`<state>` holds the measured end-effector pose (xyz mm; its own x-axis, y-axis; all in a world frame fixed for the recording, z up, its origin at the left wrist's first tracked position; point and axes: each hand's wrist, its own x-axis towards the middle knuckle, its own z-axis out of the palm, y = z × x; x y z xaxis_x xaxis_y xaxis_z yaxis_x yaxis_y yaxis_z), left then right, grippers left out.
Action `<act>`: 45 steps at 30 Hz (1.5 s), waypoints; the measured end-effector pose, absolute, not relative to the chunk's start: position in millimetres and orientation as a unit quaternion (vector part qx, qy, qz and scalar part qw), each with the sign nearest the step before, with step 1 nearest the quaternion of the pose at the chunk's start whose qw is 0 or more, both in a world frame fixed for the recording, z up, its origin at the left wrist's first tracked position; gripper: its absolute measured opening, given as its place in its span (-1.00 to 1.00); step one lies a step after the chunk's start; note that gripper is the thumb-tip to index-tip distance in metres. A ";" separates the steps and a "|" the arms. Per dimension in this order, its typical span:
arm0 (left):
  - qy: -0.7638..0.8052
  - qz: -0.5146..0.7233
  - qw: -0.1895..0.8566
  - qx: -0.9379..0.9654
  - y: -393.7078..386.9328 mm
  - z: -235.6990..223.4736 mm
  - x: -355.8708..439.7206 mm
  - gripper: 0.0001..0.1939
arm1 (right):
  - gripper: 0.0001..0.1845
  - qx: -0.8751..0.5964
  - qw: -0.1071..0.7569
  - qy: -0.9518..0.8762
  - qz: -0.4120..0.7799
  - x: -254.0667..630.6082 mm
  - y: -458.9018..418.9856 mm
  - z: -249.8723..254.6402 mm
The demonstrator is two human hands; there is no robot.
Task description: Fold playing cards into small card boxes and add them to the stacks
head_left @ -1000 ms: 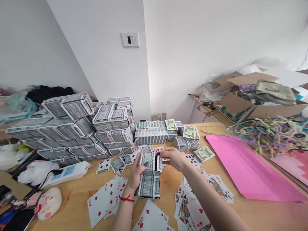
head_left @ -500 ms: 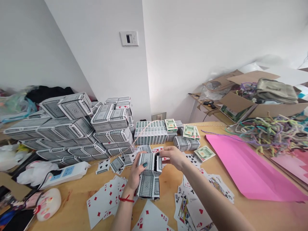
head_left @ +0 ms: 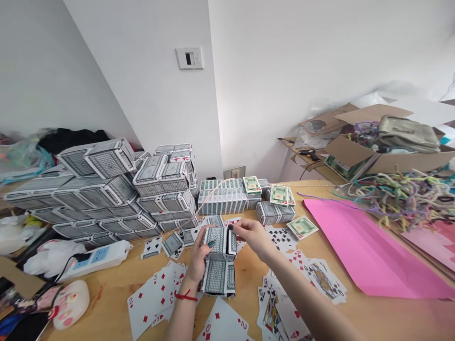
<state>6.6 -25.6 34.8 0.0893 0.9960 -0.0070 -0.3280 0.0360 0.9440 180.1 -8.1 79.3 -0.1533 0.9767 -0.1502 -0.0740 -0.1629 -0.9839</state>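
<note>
The card block [head_left: 214, 240] sat between both touching hands, left hand [head_left: 196, 261] clasping its left side, right hand [head_left: 251, 236] pinching its far right edge.

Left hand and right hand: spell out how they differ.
The left hand wraps the card-covered block from the left, thumb across its face; the right hand pinches at its upper right edge. The left hand wears a red cord at the wrist; the right hand wears none. Both touch one block.

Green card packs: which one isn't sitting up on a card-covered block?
The green pack nearest the pink sheet; it lies low, while the others rest on card-covered blocks.
</note>
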 end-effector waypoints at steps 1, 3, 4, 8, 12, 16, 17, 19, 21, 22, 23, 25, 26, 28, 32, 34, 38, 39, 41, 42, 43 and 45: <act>0.392 0.549 0.602 0.427 -25.8 34.7 6.4 -0.61 | -0.70 -0.468 0.451 -0.493 0.579 180.3 -12.4 78.0; 0.390 0.547 0.603 0.429 -26.4 34.8 6.0 -0.61 | -0.65 -0.443 0.455 -0.550 0.542 182.6 -21.4 77.6; 0.387 0.546 0.605 0.432 -26.9 35.2 5.8 -0.61 | -0.57 -0.426 0.447 -0.583 0.528 184.5 -25.8 78.3; 0.364 0.536 0.617 0.447 -28.7 41.2 6.8 -0.55 | -0.36 -0.413 0.403 -0.660 0.480 191.3 -37.6 82.6; 0.349 0.519 0.637 0.450 -29.3 50.1 9.0 -0.53 | -0.41 -0.423 0.402 -0.673 0.455 192.7 -39.8 80.8; 0.349 0.502 0.655 0.445 -29.1 54.7 9.3 -0.52 | -0.39 -0.433 0.401 -0.686 0.426 191.7 -39.5 75.6; 0.349 0.499 0.657 0.445 -29.1 55.2 9.1 -0.52 | -0.38 -0.434 0.402 -0.687 0.423 191.5 -39.7 74.5; 0.352 0.491 0.663 0.443 -29.0 56.3 8.7 -0.55 | -0.36 -0.432 0.402 -0.687 0.423 191.5 -40.2 73.0; 0.353 0.481 0.671 0.440 -29.1 57.8 8.5 -0.58 | -0.36 -0.431 0.400 -0.687 0.427 191.8 -40.7 72.6; 0.353 0.479 0.674 0.438 -29.2 58.8 8.5 -0.59 | -0.37 -0.430 0.397 -0.689 0.428 191.9 -40.9 72.9; 0.351 0.478 0.677 0.437 -29.4 60.0 8.7 -0.60 | -0.38 -0.429 0.393 -0.692 0.427 192.0 -41.0 73.4; 0.351 0.478 0.676 0.436 -30.1 62.6 9.6 -0.60 | -0.40 -0.428 0.385 -0.699 0.423 191.9 -41.0 75.0; 0.352 0.478 0.676 0.437 -30.5 63.7 10.2 -0.62 | -0.41 -0.429 0.381 -0.702 0.422 191.7 -40.9 75.8; 0.354 0.479 0.674 0.437 -31.3 65.1 11.6 -0.66 | -0.41 -0.432 0.376 -0.705 0.418 191.4 -40.7 77.1; 0.361 0.492 0.665 0.431 -31.1 63.3 13.2 -0.70 | -0.41 -0.428 0.380 -0.702 0.424 191.2 -40.9 76.2; 0.363 0.496 0.661 0.431 -30.3 61.2 13.0 -0.70 | -0.40 -0.426 0.389 -0.696 0.428 190.5 -42.2 73.1; 0.367 0.500 0.647 0.443 -29.1 58.8 11.8 -0.70 | -0.42 -0.447 0.418 -0.677 0.408 182.2 -48.7 61.9; 0.367 0.500 0.647 0.444 -29.0 58.7 11.7 -0.70 | -0.44 -0.453 0.430 -0.669 0.403 178.1 -51.1 58.7; 0.361 0.499 0.656 0.436 -29.2 58.8 11.9 -0.69 | -0.48 -0.461 0.468 -0.637 0.403 168.1 -55.9 52.7; 0.354 0.498 0.666 0.428 -29.4 58.9 12.1 -0.68 | -0.48 -0.461 0.489 -0.616 0.411 162.7 -58.1 50.0; 0.347 0.497 0.676 0.419 -29.5 59.0 12.4 -0.67 | -0.46 -0.462 0.511 -0.585 0.427 157.4 -60.0 47.7; 0.337 0.499 0.686 0.409 -29.6 59.4 12.6 -0.64 | -0.42 -0.462 0.537 -0.536 0.458 148.3 -62.6 44.2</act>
<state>12.6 -29.6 59.4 0.2755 0.9598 -0.0532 -0.4082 0.1669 0.8975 148.3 -62.6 44.2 0.0052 0.9883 0.1522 0.0032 0.1522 -0.9883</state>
